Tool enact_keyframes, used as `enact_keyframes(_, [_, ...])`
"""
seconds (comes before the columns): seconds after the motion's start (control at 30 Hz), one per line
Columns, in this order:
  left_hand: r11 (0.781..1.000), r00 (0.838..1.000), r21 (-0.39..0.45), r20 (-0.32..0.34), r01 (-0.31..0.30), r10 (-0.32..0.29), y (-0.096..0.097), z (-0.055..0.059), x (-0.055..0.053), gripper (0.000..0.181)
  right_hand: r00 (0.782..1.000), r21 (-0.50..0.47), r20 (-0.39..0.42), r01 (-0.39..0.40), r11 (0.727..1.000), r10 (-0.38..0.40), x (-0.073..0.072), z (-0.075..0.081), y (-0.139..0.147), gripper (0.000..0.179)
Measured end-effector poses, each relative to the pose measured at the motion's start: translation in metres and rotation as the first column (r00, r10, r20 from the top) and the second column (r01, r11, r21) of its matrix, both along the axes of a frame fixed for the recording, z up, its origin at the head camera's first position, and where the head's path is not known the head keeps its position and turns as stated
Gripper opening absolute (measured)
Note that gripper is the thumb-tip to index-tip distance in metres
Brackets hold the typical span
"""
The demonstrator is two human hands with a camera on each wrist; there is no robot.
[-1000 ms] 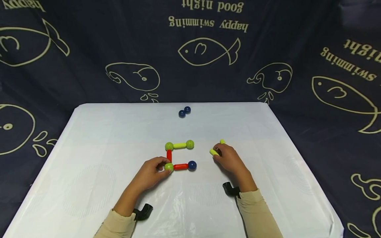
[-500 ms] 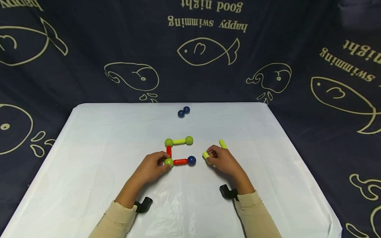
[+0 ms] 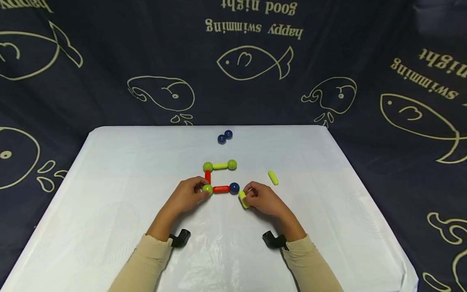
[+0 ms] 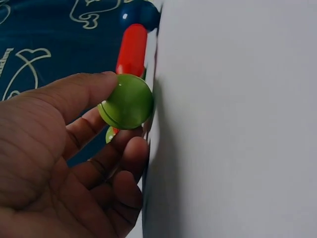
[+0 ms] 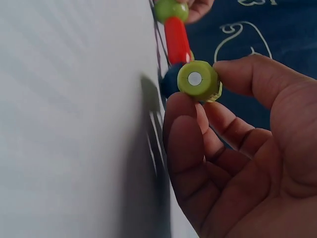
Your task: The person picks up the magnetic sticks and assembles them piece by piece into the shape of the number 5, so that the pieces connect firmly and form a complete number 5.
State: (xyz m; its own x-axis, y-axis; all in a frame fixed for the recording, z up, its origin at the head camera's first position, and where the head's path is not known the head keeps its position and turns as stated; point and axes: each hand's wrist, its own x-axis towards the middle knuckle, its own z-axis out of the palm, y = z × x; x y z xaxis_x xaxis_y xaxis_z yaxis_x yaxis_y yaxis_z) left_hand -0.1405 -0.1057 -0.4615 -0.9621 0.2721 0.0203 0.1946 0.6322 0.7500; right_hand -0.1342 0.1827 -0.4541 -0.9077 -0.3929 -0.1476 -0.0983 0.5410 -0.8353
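Observation:
My left hand [image 3: 188, 194] pinches a green ball [image 4: 130, 101] at the near left corner of a C-shaped magnetic build. From that ball a red rod [image 3: 221, 189] runs right to a dark blue ball [image 3: 234, 187]. A second red rod [image 3: 208, 177] leads away to another green ball [image 3: 207, 166], joined by a yellow-green rod [image 3: 220, 166] to a third green ball [image 3: 232, 164]. My right hand [image 3: 263, 198] pinches a loose yellow-green rod [image 5: 199, 81] between thumb and fingers, its upper end close beside the blue ball. A pale round disc shows in the rod's end.
Another yellow-green rod [image 3: 273, 177] lies on the white table [image 3: 313, 162] beyond the right hand. Two dark blue balls [image 3: 225, 136] sit together near the far edge. A dark printed cloth [image 3: 255, 101] hangs behind the table.
My right hand has carried its yellow-green rod left to the blue ball, leaving the other rod fully in sight. The left hand has shifted the build slightly away from me.

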Motion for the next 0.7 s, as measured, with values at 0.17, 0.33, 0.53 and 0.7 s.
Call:
enact_keyframes(0.17, [0.999, 1.0, 0.044, 0.01, -0.025, 0.024, -0.001, -0.005, -0.001, 0.024, 0.999, -0.023, 0.039, 0.024, 0.999, -0.023, 0.002, -0.003, -0.007, 0.021])
enact_keyframes(0.33, [0.996, 0.998, 0.07, 0.038, -0.06, 0.058, 0.0, -0.01, 0.0, 0.026, 0.999, -0.031, 0.046, 0.018, 0.999, -0.016, 0.005, -0.006, -0.015, 0.021])
enact_keyframes(0.53, [0.994, 0.996, 0.076, 0.037, -0.078, 0.075, 0.002, -0.012, 0.002, 0.028, 0.999, -0.021, 0.033, 0.037, 0.999, -0.036, 0.008, -0.006, -0.02, 0.021])
enact_keyframes(0.7, [0.995, 0.997, 0.065, 0.023, -0.078, 0.077, 0.002, -0.013, 0.002, 0.027, 0.997, -0.018, 0.033, 0.065, 0.998, -0.064, 0.006, -0.007, -0.021, 0.022])
